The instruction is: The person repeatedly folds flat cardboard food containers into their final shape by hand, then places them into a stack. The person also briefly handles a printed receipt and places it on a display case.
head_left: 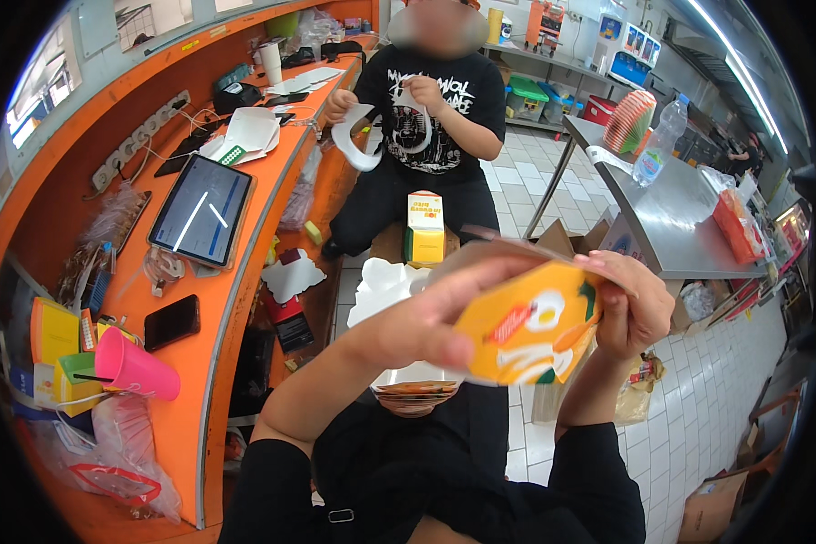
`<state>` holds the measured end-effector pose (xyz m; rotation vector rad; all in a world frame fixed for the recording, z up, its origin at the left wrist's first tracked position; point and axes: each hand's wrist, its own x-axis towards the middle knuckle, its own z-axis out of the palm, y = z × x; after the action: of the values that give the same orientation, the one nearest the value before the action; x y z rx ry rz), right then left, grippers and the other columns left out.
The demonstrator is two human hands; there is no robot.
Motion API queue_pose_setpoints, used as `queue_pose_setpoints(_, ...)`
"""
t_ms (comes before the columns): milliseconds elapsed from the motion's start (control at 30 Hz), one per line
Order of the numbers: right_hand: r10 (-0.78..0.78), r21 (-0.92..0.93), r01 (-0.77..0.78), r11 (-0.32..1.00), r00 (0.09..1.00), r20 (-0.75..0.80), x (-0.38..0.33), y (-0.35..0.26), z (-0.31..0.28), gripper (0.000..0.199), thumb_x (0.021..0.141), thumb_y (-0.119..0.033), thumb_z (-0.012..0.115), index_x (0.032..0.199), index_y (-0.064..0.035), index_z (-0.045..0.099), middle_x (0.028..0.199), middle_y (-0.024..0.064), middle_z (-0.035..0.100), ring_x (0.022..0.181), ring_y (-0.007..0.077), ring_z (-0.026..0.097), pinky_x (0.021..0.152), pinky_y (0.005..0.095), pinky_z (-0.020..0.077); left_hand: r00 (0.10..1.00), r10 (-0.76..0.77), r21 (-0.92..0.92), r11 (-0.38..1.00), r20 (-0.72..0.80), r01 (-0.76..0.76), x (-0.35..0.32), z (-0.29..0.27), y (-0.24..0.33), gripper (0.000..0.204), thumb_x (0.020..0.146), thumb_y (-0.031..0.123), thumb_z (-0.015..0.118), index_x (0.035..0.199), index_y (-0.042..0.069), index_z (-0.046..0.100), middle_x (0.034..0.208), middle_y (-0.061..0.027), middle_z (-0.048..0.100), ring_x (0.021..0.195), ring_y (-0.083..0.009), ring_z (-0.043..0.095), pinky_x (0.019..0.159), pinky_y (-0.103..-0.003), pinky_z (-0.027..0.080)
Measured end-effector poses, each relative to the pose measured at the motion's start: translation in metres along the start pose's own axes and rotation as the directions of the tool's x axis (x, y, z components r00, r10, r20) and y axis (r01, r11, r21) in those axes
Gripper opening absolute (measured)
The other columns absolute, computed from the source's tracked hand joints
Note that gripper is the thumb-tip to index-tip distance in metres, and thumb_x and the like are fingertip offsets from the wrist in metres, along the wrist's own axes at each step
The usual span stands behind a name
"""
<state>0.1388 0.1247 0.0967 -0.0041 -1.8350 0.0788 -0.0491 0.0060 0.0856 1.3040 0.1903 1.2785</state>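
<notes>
Nearest to me, my left hand [426, 322] and right hand [630, 308] hold one orange cardboard box [530, 331] between them, close under the camera and above my lap. The left fingers are closed on its near left edge, the thumb on the printed face; the right fingers are bent over its far right corner. The box has a hexagon face with white and red print, and it looks half folded: the top flap [517, 245] stands open, so I judge the shaping is under way and the closing is left.

Under the box, on my lap, lies a stack of flat white boxes [385, 290], not yet folded as far as I see.

Farther, a seated person in a black shirt folds a white piece [358, 145]. Before this person stands a small yellow and green carton [424, 227], already upright.

On the left, the orange counter [199, 363] carries a tablet [201, 210], a black phone [171, 322], a pink cup [136, 365] and yellow packages [53, 331]. On the right, a steel table [671, 218] bears a water bottle [659, 140] and a red bag [739, 227].
</notes>
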Motion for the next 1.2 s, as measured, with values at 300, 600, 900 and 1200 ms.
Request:
queue_pose_setpoints(300, -0.195, 0.006, 0.197, 0.980, 0.965, 0.178, -0.001, 0.004, -0.008, 0.018, 0.073, -0.006, 0.069, 0.091, -0.0028, 0.072, 0.079, 0.0163, 0.070, 0.058, 0.0196, 0.066, 0.049, 0.0243, 0.0496, 0.875, -0.293, 0.148, 0.916, -0.385, 0.372, 0.000, 0.000, 0.003, 0.037, 0.085, 0.015, 0.071, 0.115, 0.000, 0.056, 0.102, -0.0042, 0.065, 0.091, -0.0094, 0.061, 0.080, -0.025, 0.050)
queue_pose_setpoints(600, -0.198, -0.104, 0.231, 0.967, 0.945, 0.261, -0.011, 0.002, -0.006, 0.022, 0.073, -0.009, 0.068, 0.095, -0.0045, 0.072, 0.092, 0.0204, 0.070, 0.065, 0.0218, 0.069, 0.055, 0.0247, 0.0529, 0.882, -0.280, 0.166, 0.917, -0.379, 0.363, -0.001, 0.003, 0.005, 0.040, 0.084, 0.010, 0.071, 0.119, 0.000, 0.053, 0.105, -0.0048, 0.064, 0.093, -0.0096, 0.061, 0.082, -0.025, 0.049)
queue_pose_setpoints(900, 0.258, 0.450, -0.413, 0.792, 0.894, 0.366, -0.040, 0.003, -0.011, 0.041, 0.074, -0.002, 0.073, 0.113, 0.0072, 0.063, 0.113, 0.0247, 0.064, 0.102, 0.0335, 0.066, 0.091, 0.0378, 0.0502, 0.992, -0.003, 0.625, 0.777, -0.126, 0.081, -0.001, -0.005, -0.002, 0.045, 0.085, 0.006, 0.068, 0.124, 0.000, 0.047, 0.110, -0.0069, 0.061, 0.097, -0.0127, 0.059, 0.084, -0.027, 0.047)
queue_pose_setpoints(1200, 0.220, 0.615, -0.719, 0.325, 0.690, 0.690, -0.034, 0.006, 0.008, 0.100, 0.054, -0.014, 0.082, 0.141, 0.0000, 0.034, 0.141, 0.0215, 0.037, 0.131, 0.0294, 0.039, 0.110, 0.0404, 0.0274, 0.956, -0.173, 0.745, 0.664, 0.236, -0.064, 0.014, -0.008, 0.007, 0.036, 0.082, 0.012, 0.062, 0.116, 0.003, 0.053, 0.086, -0.0149, 0.065, 0.074, -0.0330, 0.065, 0.070, -0.040, 0.050)
